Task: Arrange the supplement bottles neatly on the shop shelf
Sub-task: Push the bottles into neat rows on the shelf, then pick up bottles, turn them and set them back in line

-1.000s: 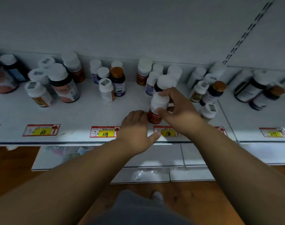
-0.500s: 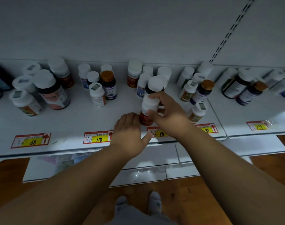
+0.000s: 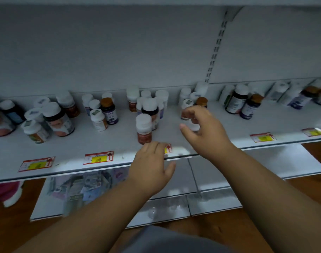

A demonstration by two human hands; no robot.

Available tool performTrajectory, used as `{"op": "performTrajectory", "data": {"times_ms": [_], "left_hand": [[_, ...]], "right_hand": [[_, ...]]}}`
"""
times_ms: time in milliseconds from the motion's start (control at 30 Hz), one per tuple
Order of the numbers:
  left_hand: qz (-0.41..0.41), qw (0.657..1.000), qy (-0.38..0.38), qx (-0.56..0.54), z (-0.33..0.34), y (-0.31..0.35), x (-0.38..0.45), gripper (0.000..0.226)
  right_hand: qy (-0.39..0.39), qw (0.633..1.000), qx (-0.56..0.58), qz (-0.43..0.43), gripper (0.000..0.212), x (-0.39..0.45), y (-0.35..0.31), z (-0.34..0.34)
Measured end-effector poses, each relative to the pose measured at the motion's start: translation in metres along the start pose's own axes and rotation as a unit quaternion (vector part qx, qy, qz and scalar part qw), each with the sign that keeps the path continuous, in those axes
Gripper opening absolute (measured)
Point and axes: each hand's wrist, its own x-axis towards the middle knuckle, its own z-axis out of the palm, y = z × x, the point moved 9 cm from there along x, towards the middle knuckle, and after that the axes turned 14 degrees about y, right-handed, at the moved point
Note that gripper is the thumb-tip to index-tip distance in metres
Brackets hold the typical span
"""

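Observation:
A white-capped bottle with a red label [image 3: 144, 129] stands upright and free near the front of the white shelf [image 3: 74, 148]. Just in front of it, my left hand [image 3: 151, 167] rests on the shelf edge with its fingers flat. My right hand [image 3: 203, 130] hovers to the bottle's right, fingers and thumb curved loosely over a small white-capped bottle [image 3: 194, 125] that it mostly hides; no grip shows. Several more supplement bottles stand in loose clusters along the back, such as a dark bottle with a white cap [image 3: 150, 108] and a brown-capped one [image 3: 108, 111].
Red and yellow price tags [image 3: 98, 157] line the shelf lip. A slotted upright [image 3: 215, 50] divides the back wall. More bottles [image 3: 236, 100] lean on the right bay. Below are a lower shelf with packets [image 3: 79, 185] and a wooden floor.
My right hand let go of the red-labelled bottle, which now stands alone, and moved right over the small white-capped bottle. My left hand stayed at the shelf edge. The view tilted upward.

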Motion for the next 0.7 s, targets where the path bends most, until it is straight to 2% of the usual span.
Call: {"op": "performTrajectory", "data": {"times_ms": [100,200,400,567,700], "left_hand": [[0.003,0.999,0.009,-0.041,0.021,0.071,0.012,0.055],[0.023,0.994,0.011,-0.104,0.049,0.161,0.023,0.053],[0.075,0.985,-0.016,-0.157,0.117,0.319,0.041,0.052],[0.111,0.976,-0.049,-0.18,0.166,0.397,0.062,0.051],[0.119,0.969,-0.064,-0.204,0.209,0.452,0.11,0.051]], "right_hand": [[0.028,0.999,-0.021,-0.004,0.032,-0.019,0.027,-0.072],[0.054,0.997,-0.047,0.035,0.034,-0.04,0.074,-0.157],[0.128,0.982,-0.087,0.108,0.033,-0.071,0.17,-0.311],[0.167,0.972,-0.084,0.141,0.034,-0.07,0.233,-0.376],[0.169,0.967,-0.105,0.157,0.037,-0.044,0.288,-0.405]]}}
